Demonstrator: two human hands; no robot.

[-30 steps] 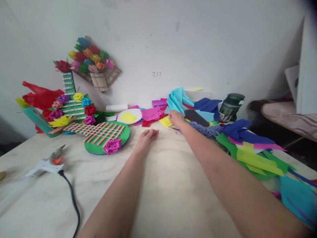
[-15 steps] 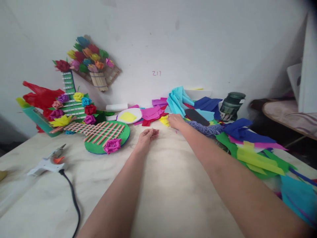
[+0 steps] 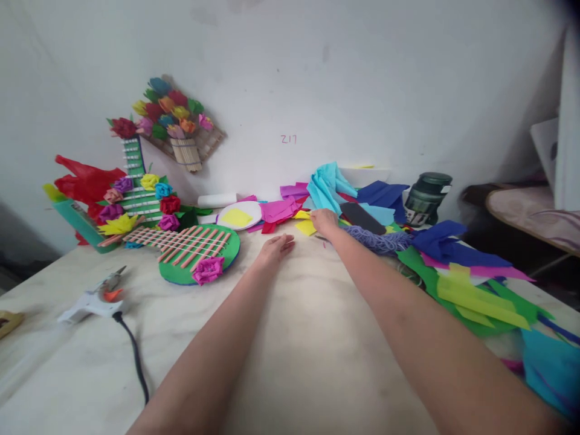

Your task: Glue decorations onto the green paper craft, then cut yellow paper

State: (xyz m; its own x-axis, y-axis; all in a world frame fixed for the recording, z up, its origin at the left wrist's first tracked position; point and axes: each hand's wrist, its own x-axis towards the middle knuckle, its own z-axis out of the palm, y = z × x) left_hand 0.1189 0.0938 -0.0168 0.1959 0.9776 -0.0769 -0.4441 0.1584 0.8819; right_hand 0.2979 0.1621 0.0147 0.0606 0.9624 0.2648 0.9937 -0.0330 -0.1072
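Note:
My right hand [image 3: 325,222] reaches to the far side of the table, fingers closed on the edge of a yellow piece of crepe paper [image 3: 302,214]. Just below its fingertips lies another yellow paper piece [image 3: 306,228]. My left hand [image 3: 277,246] hovers low over or rests on the tabletop, to the left of the right hand; its fingers are loosely stretched and I see nothing in them. Left of it lies a green paper guitar [image 3: 181,275] with wooden sticks, white strings and a magenta paper rose [image 3: 208,270].
A hot glue gun [image 3: 97,302] with a black cord lies at left. Behind stand a flower-decorated green craft [image 3: 140,202] and a paper bouquet [image 3: 185,154]. Along the wall lie coloured papers, a white oval [image 3: 224,217], blue-grey yarn [image 3: 380,240] and a dark jar [image 3: 427,199].
The view has shifted slightly. My left hand's fingers have loosened and straightened. By my right hand, the yellow paper now shows as two separate pieces.

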